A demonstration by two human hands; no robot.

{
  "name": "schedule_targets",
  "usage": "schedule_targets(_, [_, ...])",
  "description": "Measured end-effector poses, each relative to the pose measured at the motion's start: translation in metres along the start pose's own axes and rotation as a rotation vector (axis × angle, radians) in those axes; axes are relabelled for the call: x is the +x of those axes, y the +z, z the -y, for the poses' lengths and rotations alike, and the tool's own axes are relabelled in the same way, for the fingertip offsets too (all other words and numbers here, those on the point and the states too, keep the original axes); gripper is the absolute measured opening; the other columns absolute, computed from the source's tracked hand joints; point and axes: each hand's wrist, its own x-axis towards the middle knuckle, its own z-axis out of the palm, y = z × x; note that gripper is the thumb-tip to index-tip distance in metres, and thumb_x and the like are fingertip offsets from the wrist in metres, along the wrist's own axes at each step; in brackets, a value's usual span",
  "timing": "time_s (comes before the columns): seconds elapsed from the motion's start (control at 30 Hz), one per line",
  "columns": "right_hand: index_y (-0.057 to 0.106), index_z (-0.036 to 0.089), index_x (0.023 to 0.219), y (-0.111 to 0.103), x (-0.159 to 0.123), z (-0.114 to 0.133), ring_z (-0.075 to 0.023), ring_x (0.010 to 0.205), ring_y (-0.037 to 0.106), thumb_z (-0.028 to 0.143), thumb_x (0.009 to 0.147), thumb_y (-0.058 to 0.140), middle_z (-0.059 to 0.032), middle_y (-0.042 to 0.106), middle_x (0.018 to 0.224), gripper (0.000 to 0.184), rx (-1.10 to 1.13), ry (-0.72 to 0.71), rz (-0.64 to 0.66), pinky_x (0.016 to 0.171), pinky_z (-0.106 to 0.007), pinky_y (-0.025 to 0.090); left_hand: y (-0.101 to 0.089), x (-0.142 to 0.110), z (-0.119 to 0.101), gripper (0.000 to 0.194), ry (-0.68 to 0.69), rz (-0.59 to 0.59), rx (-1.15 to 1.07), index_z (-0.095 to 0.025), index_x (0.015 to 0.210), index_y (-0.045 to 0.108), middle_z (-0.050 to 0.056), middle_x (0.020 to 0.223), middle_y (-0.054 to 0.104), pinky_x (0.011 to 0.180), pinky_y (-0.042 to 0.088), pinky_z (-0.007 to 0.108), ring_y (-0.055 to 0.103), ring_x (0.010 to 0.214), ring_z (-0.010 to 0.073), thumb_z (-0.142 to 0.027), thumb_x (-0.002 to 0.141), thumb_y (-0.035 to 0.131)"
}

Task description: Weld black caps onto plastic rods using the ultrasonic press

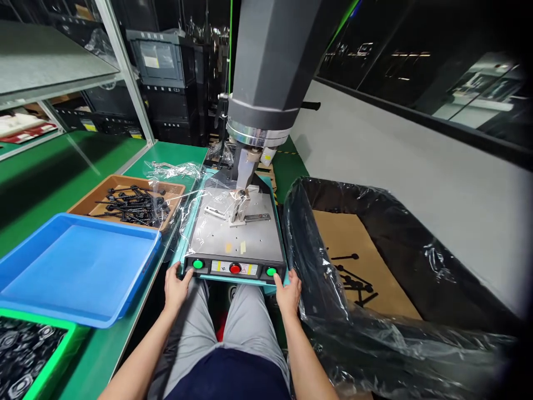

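Observation:
A press-like machine with a grey metal work plate [216, 239] stands in front of me. Along its front panel sit a left green button [197, 264], a red button [235, 269] and a right green button [271, 271]. My left hand [177, 286] is at the panel's left corner, thumb close to the left green button, fingers at the side. At the right corner is my right hand [288, 291], its thumb tip at the lower edge of the right green button. Both hands are open, thumbs apart from fingers. A metal fixture [239, 214] stands under the machine's head [246, 166].
On the left are a blue tray [83, 261], a brown tray [114, 180] with black rod-like parts [137, 205], and a green-rimmed tray [62, 355]. A plastic-lined bin [300, 250] at right holds several black parts [353, 286] on cardboard. Clear plastic film [179, 172] lies by the machine.

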Motion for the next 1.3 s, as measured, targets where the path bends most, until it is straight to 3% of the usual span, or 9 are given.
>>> schedule_targets(0.1, [0.05,0.01,0.125,0.005,0.003,-0.007,-0.0345,0.105,0.056,0.066,0.076,0.053,-0.0209,0.059,0.113,0.075,-0.022,-0.039,0.111,0.088,-0.047,0.045,0.005,0.012,-0.013,0.066,-0.03,0.06,0.124,-0.015,0.119,0.057,0.015,0.12,0.06,0.099,0.041,0.044,0.055,0.115,0.032,-0.059,0.071,0.064])
schedule_targets(0.2, [0.052,0.01,0.122,0.009,0.005,-0.011,-0.0357,0.109,0.055,0.068,0.074,0.053,-0.0217,0.058,0.116,0.075,-0.06,-0.065,0.099,0.09,-0.047,0.044,0.009,0.02,-0.015,0.072,-0.021,0.085,0.161,-0.015,0.12,0.056,0.016,0.12,0.06,0.097,0.042,0.043,0.055,0.114,0.0333,-0.062,0.066,0.066])
schedule_targets(0.33, [0.053,0.012,0.119,0.014,0.007,-0.015,-0.0358,0.111,0.054,0.067,0.073,0.055,-0.0211,0.058,0.117,0.072,-0.053,-0.012,0.083,0.092,-0.047,0.044,0.009,0.025,-0.011,0.072,0.025,0.109,0.12,-0.016,0.117,0.057,0.014,0.117,0.061,0.094,0.043,0.042,0.056,0.111,0.0322,-0.064,0.065,0.065])
schedule_targets(0.7, [0.049,0.015,0.123,0.009,0.008,-0.015,-0.0368,0.117,0.052,0.057,0.072,0.061,-0.0194,0.055,0.121,0.067,-0.016,-0.008,0.169,0.097,-0.048,0.043,0.009,0.027,0.001,0.077,-0.059,0.123,-0.049,-0.016,0.116,0.058,0.014,0.114,0.062,0.096,0.042,0.047,0.057,0.109,0.035,-0.062,0.055,0.074])
schedule_targets(0.83, [0.05,0.016,0.122,0.009,0.008,-0.012,-0.0375,0.116,0.052,0.058,0.07,0.061,-0.0188,0.056,0.119,0.067,0.002,0.025,0.168,0.095,-0.05,0.044,0.006,0.028,-0.003,0.074,-0.06,0.112,-0.107,-0.016,0.11,0.062,0.012,0.107,0.064,0.096,0.042,0.048,0.059,0.105,0.0347,-0.06,0.051,0.077])
schedule_targets(1.03, [0.052,0.017,0.121,0.007,0.009,-0.009,-0.0369,0.116,0.053,0.056,0.067,0.064,-0.0176,0.056,0.121,0.068,0.043,0.055,0.169,0.098,-0.049,0.042,0.001,0.028,-0.013,0.076,-0.107,0.136,-0.179,-0.013,0.111,0.062,0.015,0.112,0.064,0.101,0.039,0.048,0.058,0.109,0.0351,-0.057,0.05,0.079])
schedule_targets(1.17, [0.059,0.016,0.113,-0.003,0.026,0.016,-0.0336,0.106,0.059,0.057,0.07,0.064,-0.0166,0.06,0.113,0.059,0.137,0.105,0.128,0.092,-0.047,0.047,-0.005,0.031,-0.021,0.074,-0.165,0.157,-0.386,-0.015,0.116,0.06,0.014,0.113,0.065,0.101,0.042,0.046,0.056,0.115,0.0328,-0.048,0.054,0.082])
schedule_targets(1.23, [0.06,0.016,0.112,-0.004,0.043,0.044,-0.0312,0.106,0.059,0.057,0.073,0.063,-0.0173,0.06,0.115,0.057,0.237,0.085,0.034,0.09,-0.044,0.047,-0.007,0.033,-0.028,0.068,-0.212,0.15,-0.588,-0.018,0.119,0.058,0.013,0.118,0.065,0.101,0.043,0.041,0.056,0.118,0.0275,-0.041,0.059,0.082])
schedule_targets(1.3, [0.058,0.016,0.114,0.001,0.065,0.08,-0.0279,0.107,0.059,0.053,0.076,0.061,-0.0169,0.061,0.117,0.053,0.426,0.055,0.045,0.088,-0.041,0.049,-0.01,0.034,-0.036,0.059,-0.265,0.14,-0.77,-0.022,0.118,0.057,0.01,0.12,0.064,0.099,0.046,0.035,0.056,0.118,0.0216,-0.035,0.065,0.08])
